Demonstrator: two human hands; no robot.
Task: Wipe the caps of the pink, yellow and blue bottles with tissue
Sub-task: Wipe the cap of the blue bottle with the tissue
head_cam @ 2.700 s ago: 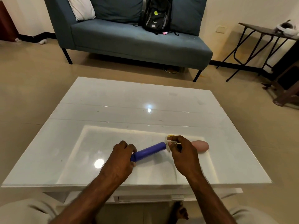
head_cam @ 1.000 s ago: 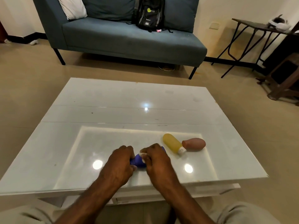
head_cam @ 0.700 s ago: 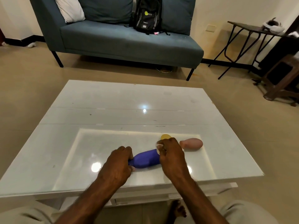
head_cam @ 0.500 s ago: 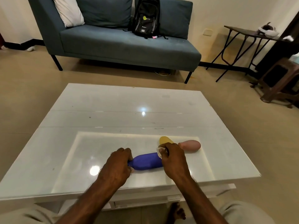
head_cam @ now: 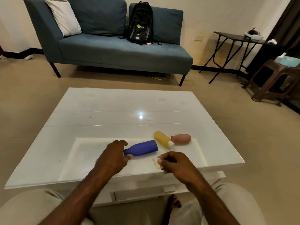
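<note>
The blue bottle (head_cam: 142, 149) lies on its side on the white table (head_cam: 113, 114), with its neck pointing left. My left hand (head_cam: 113, 157) curls around that neck end and hides the cap. My right hand (head_cam: 176, 163) hovers near the table's front edge, apart from the bottle, pinching a crumpled white tissue (head_cam: 156, 163). The yellow bottle (head_cam: 161, 138) lies just behind, its white cap (head_cam: 170, 144) pointing toward me. Next to it on the right the pink bottle (head_cam: 181, 138) lies with its neck close to the yellow bottle's cap.
A blue sofa (head_cam: 113, 51) with a black backpack (head_cam: 140, 23) and a white pillow (head_cam: 64, 17) stands beyond the table. A folding side table (head_cam: 235, 38) and a brown stool (head_cam: 274, 78) are at the right. My knees sit below the table's front edge.
My right hand has come off the blue bottle and drawn back toward me with the tissue. The yellow bottle and its cap are uncovered. My left hand stays at the bottle's neck.
</note>
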